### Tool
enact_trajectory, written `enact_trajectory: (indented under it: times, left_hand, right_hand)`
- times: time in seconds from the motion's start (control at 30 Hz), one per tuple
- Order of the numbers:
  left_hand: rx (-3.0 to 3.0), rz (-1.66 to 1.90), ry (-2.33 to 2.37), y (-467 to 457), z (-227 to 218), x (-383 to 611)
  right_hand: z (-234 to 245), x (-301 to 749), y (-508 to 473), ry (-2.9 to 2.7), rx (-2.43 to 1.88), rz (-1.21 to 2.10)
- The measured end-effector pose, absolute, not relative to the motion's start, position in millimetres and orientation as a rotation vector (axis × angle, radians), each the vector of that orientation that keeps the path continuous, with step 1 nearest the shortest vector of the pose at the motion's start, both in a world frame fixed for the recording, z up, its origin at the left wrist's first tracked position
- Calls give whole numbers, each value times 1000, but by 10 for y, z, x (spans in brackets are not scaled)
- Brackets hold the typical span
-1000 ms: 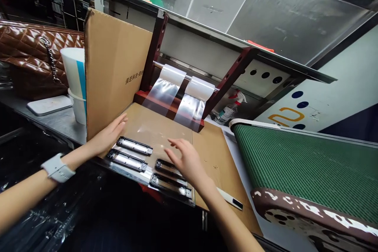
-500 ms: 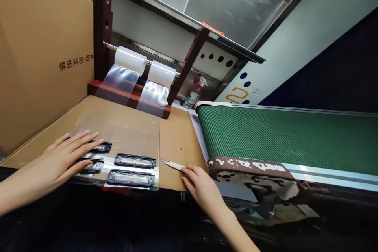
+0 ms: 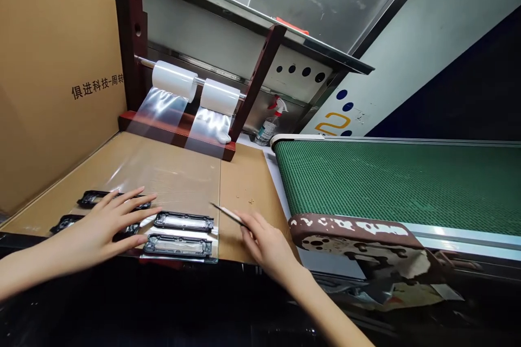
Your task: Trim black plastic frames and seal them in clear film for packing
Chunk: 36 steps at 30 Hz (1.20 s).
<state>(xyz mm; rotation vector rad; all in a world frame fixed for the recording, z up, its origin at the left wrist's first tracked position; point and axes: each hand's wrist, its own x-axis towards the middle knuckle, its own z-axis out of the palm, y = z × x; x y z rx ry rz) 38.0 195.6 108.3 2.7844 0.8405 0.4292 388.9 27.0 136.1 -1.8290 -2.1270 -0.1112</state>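
My left hand (image 3: 106, 223) lies flat with fingers spread on clear film (image 3: 163, 173) that covers several black rectangular parts (image 3: 183, 221) on a cardboard sheet (image 3: 244, 184). Two of the parts lie partly under this hand. My right hand (image 3: 262, 238) grips a thin white utility knife (image 3: 226, 212), whose blade points left toward the film's right edge, just above the cardboard. The film runs down from two white rolls (image 3: 175, 80) on a dark red stand (image 3: 256, 87) at the back.
A tall cardboard wall (image 3: 52, 76) stands on the left. A green conveyor belt (image 3: 399, 184) with a worn brown end fills the right. A spray bottle (image 3: 269, 126) stands behind the stand. A metal shelf (image 3: 293, 5) hangs overhead.
My right hand left the parts, reached right to the knife on the cardboard, picked it up and brought it toward the film. My left hand slid onto the left-hand parts. The view swung right.
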Motion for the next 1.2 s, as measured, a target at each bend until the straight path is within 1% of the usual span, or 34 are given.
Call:
enact_trajectory:
  times: [0.07,0.17,0.33,0.77,1.2]
  left_hand:
    - [2785,384,852,1943,1105,398]
    - [2778,316,880,1925,1123,425]
    - [2765,299,862,1908,1143,454]
    - [2719,325,879,1902,1144,465]
    - [2814,255,856,1952,1089,422]
  right_hand:
    - [1442,3764,342,-2280,-1732,-43]
    - [1526,3557,484,-2462,-1570,-84]
    - [1573,3302,732,-2589,-1380,-141]
    - [1599,3288,869,-2646,-1351,-45]
    - [1625,3520,736,-2671,-1373,-93]
